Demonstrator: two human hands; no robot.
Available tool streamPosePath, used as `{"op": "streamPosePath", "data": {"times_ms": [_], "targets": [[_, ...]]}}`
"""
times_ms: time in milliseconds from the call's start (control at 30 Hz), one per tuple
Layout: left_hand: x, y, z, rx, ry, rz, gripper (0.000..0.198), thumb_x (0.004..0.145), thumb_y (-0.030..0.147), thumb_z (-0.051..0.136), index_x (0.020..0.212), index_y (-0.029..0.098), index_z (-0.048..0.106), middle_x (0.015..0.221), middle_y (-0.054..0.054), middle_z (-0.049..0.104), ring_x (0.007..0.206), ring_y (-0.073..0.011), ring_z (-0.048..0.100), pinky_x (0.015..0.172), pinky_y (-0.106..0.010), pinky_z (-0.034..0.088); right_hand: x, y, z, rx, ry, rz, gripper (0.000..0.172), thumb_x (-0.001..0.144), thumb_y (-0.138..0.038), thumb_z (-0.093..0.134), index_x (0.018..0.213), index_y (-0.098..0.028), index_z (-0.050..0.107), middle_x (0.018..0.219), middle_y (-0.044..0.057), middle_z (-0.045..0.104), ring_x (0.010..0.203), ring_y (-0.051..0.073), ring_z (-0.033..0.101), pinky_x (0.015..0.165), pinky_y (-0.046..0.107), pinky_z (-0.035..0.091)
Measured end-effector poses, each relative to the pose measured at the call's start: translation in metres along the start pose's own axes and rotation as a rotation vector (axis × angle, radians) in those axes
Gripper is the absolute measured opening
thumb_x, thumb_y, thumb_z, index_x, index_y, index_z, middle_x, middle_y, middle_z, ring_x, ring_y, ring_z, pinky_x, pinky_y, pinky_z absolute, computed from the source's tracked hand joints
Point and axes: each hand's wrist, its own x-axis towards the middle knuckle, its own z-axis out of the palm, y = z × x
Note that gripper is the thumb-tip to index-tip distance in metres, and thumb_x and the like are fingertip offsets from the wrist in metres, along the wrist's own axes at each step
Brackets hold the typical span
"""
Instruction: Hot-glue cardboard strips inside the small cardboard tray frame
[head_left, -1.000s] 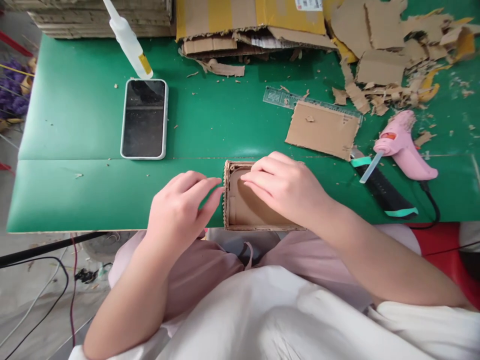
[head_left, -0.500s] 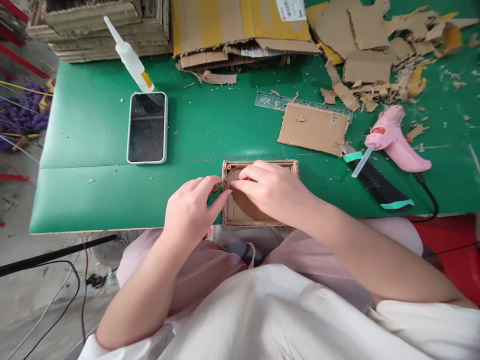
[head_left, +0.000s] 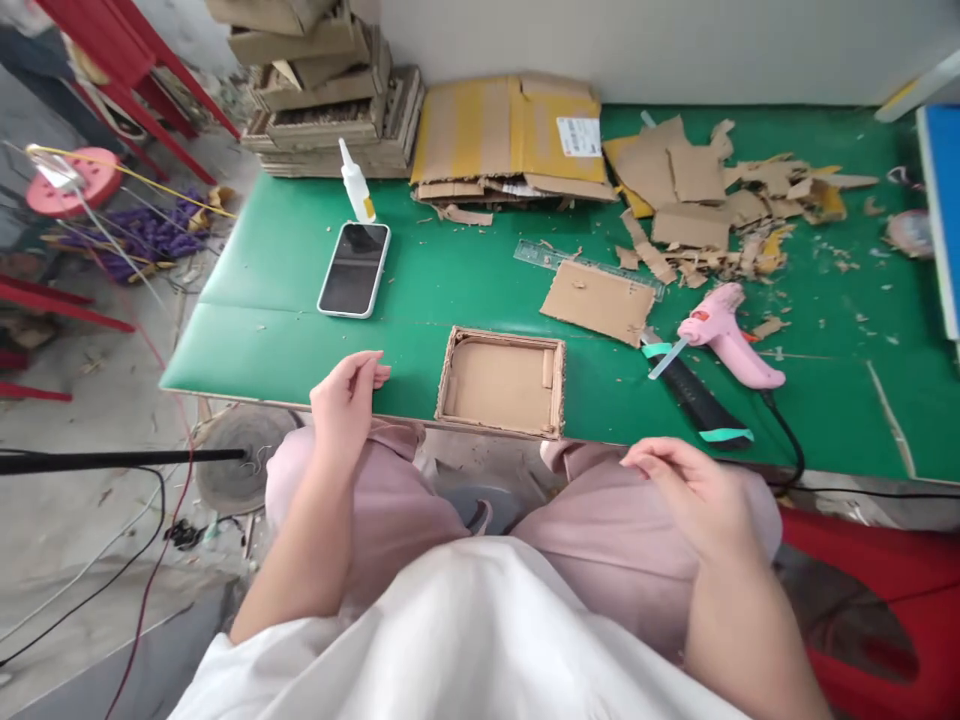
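Cardboard tray (head_left: 501, 383): lies open side up at the near edge of the green table (head_left: 285, 330). Left hand (head_left: 346, 400): just left of the tray, apart from it, loosely open, empty. Right hand (head_left: 694, 492): near right, off the table, fingers relaxed, empty.

Your green surface (head_left: 450, 280) carries a shallow cardboard tray (head_left: 501, 383) at its near edge, open side up. Further back on the left, a phone (head_left: 354, 269) lies face up, with a white glue bottle (head_left: 357, 185) just beyond it. To the right, a flat cardboard piece (head_left: 598, 301) overlaps a clear ruler (head_left: 555, 258). Beside them lie a black knife (head_left: 694, 398) and a pink glue gun (head_left: 726, 334), whose glue stick crosses the knife. A flattened carton (head_left: 510, 135) and torn cardboard scraps (head_left: 720, 200) sit along the far edge.
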Motion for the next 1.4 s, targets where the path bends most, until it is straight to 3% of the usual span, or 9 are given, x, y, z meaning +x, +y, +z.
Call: {"op": "streamPosePath", "data": {"times_ms": [200, 300, 400, 533, 633, 733, 900, 1067, 1400], "targets": [[-0.055, -0.001, -0.002, -0.248, 0.005, -0.175, 0.012, 0.071, 0.034, 0.067, 0.077, 0.023, 0.067, 0.07, 0.003, 0.071, 0.07, -0.0144, 0.067, 0.074, -0.028, 0.056, -0.013, 0.022, 0.022, 0.138, -0.166, -0.03, 0.031, 0.093, -0.043, 0.039, 0.07, -0.024, 0.045, 0.061, -0.002, 0.052, 0.054, 0.013, 0.049, 0.054, 0.027, 0.043], [-0.085, -0.003, 0.007, -0.373, -0.091, -0.172, 0.02, 0.068, 0.037, 0.07, 0.069, 0.019, 0.063, 0.061, 0.001, 0.066, 0.059, -0.0133, 0.062, 0.06, -0.026, 0.053, -0.011, 0.03, 0.033, 0.073, -0.214, -0.056, 0.04, 0.093, -0.046, 0.039, 0.06, -0.022, 0.04, 0.05, -0.004, 0.044, 0.048, 0.011, 0.045, 0.051, 0.024, 0.038], [-0.109, -0.003, 0.024, -0.429, -0.223, -0.168, 0.029, 0.071, 0.044, 0.069, 0.066, 0.016, 0.063, 0.06, -0.001, 0.065, 0.057, -0.0118, 0.06, 0.06, -0.024, 0.051, -0.008, 0.039, 0.041, 0.007, -0.203, -0.08, 0.045, 0.089, -0.048, 0.044, 0.053, -0.022, 0.04, 0.044, -0.004, 0.043, 0.043, 0.011, 0.043, 0.049, 0.024, 0.035], [-0.13, 0.004, 0.054, -0.499, -0.457, -0.18, 0.042, 0.068, 0.056, 0.07, 0.068, 0.014, 0.066, 0.064, -0.004, 0.068, 0.06, -0.0141, 0.062, 0.062, -0.027, 0.053, -0.006, 0.047, 0.049, -0.053, -0.163, -0.106, 0.029, 0.089, -0.04, 0.044, 0.073, -0.022, 0.06, 0.057, -0.001, 0.059, 0.053, 0.014, 0.055, 0.058, 0.025, 0.043], [-0.137, 0.008, 0.075, -0.542, -0.578, -0.203, 0.05, 0.067, 0.063, 0.067, 0.072, 0.014, 0.068, 0.067, -0.006, 0.069, 0.063, -0.015, 0.064, 0.064, -0.028, 0.054, -0.006, 0.05, 0.057, -0.075, -0.178, -0.139, 0.024, 0.088, -0.032, 0.043, 0.092, -0.023, 0.065, 0.073, 0.002, 0.068, 0.064, 0.016, 0.062, 0.066, 0.028, 0.048], [-0.141, 0.01, 0.086, -0.567, -0.636, -0.218, 0.048, 0.064, 0.061, 0.071, 0.069, 0.013, 0.068, 0.065, -0.005, 0.068, 0.061, -0.0131, 0.061, 0.064, -0.026, 0.052, -0.005, 0.049, 0.063, -0.084, -0.218, -0.186, 0.029, 0.086, -0.021, 0.039, 0.095, -0.023, 0.066, 0.087, 0.005, 0.07, 0.072, 0.016, 0.064, 0.071, 0.03, 0.051], [-0.145, 0.009, 0.089, -0.6, -0.646, -0.266, 0.04, 0.061, 0.051, 0.077, 0.063, 0.013, 0.064, 0.055, 0.0, 0.061, 0.053, -0.0096, 0.053, 0.057, -0.024, 0.047, -0.004, 0.044, 0.067, -0.125, -0.3, -0.238, 0.039, 0.077, -0.007, 0.036, 0.096, -0.022, 0.067, 0.093, 0.004, 0.07, 0.07, 0.014, 0.063, 0.073, 0.03, 0.052], [-0.144, 0.006, 0.092, -0.658, -0.602, -0.318, 0.039, 0.061, 0.047, 0.078, 0.066, 0.013, 0.06, 0.06, 0.002, 0.057, 0.055, -0.0079, 0.052, 0.057, -0.022, 0.047, -0.008, 0.041, 0.068, -0.182, -0.37, -0.232, 0.043, 0.074, -0.003, 0.036, 0.099, -0.022, 0.066, 0.098, 0.004, 0.069, 0.073, 0.014, 0.063, 0.074, 0.03, 0.052], [-0.146, 0.0, 0.099, -0.791, -0.666, -0.342, 0.049, 0.063, 0.045, 0.078, 0.082, 0.019, 0.04, 0.068, 0.007, 0.05, 0.057, -0.0048, 0.047, 0.058, -0.02, 0.044, -0.008, 0.039, 0.069, -0.279, -0.482, -0.149, 0.043, 0.08, -0.003, 0.034, 0.103, -0.021, 0.065, 0.106, 0.006, 0.068, 0.087, 0.016, 0.064, 0.079, 0.032, 0.05]]}}
